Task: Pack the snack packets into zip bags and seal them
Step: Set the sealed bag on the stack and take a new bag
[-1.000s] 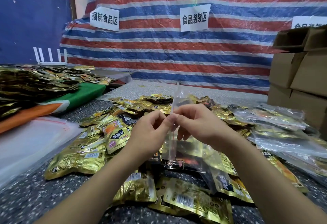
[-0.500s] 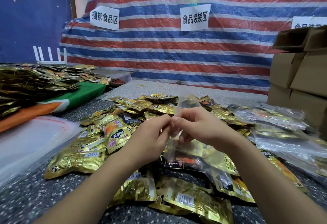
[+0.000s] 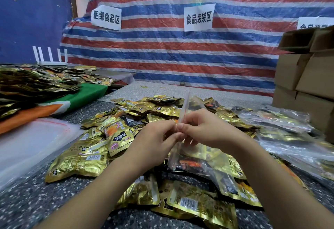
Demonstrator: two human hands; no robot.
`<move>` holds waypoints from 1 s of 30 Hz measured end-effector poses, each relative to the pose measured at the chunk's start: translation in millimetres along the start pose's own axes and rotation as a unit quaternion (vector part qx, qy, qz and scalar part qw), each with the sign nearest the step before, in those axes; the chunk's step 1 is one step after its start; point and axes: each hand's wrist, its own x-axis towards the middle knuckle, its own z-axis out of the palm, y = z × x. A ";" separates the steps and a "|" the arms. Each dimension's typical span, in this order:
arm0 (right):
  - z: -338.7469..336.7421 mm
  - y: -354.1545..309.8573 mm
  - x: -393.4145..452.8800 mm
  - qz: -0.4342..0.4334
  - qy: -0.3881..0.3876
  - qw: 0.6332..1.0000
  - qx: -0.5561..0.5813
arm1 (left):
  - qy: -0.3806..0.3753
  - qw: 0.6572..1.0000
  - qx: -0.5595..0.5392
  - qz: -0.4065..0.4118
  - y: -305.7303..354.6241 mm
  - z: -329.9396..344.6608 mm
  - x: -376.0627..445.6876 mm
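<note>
A clear zip bag (image 3: pixel 197 158) with snack packets inside hangs between my hands above the table. My left hand (image 3: pixel 155 142) and my right hand (image 3: pixel 204 131) both pinch its zip strip, which has a red line and stands up past my fingertips. Under and around them lies a heap of gold snack packets (image 3: pixel 112 138) on the speckled table.
Filled zip bags (image 3: pixel 282 120) lie piled at the right, in front of stacked cardboard boxes (image 3: pixel 307 77). A stack of empty clear bags (image 3: pixel 30 142) lies at the left. More gold packets (image 3: pixel 32 84) cover a raised surface at the far left. A striped tarp hangs behind.
My hands have kept pinching the zip strip, close together. The upper end of the strip dipped half a second ago and stands up straight again now.
</note>
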 end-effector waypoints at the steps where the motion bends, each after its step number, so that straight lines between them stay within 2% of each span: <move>1: -1.6 0.5 -0.6 0.005 -0.011 1.000 0.014 | -0.001 1.000 0.003 -0.001 -0.3 0.4 0.1; 5: -2.9 3.0 -1.3 0.006 -0.022 0.999 0.027 | -0.004 1.000 0.003 -0.007 1.0 1.7 -0.8; 9: 2.2 3.7 0.8 -0.011 -0.006 1.000 0.018 | -0.006 0.999 -0.040 -0.002 4.6 -0.9 0.3; 13: 0.1 5.7 -0.3 -0.024 -0.020 0.999 0.036 | -0.021 0.995 -0.096 -0.035 4.2 -0.6 1.2; 23: -13.1 5.7 -5.0 -0.067 -0.075 0.978 0.182 | -0.052 0.955 -0.284 -0.072 18.6 -8.6 1.0; 27: -21.1 6.3 -4.8 -0.025 -0.030 0.987 0.155 | 0.001 0.953 -0.265 -0.145 13.4 -11.0 3.2; 30: -34.6 12.1 -3.2 0.022 0.107 0.984 0.143 | 0.080 0.937 -0.257 -0.222 1.8 -18.9 9.2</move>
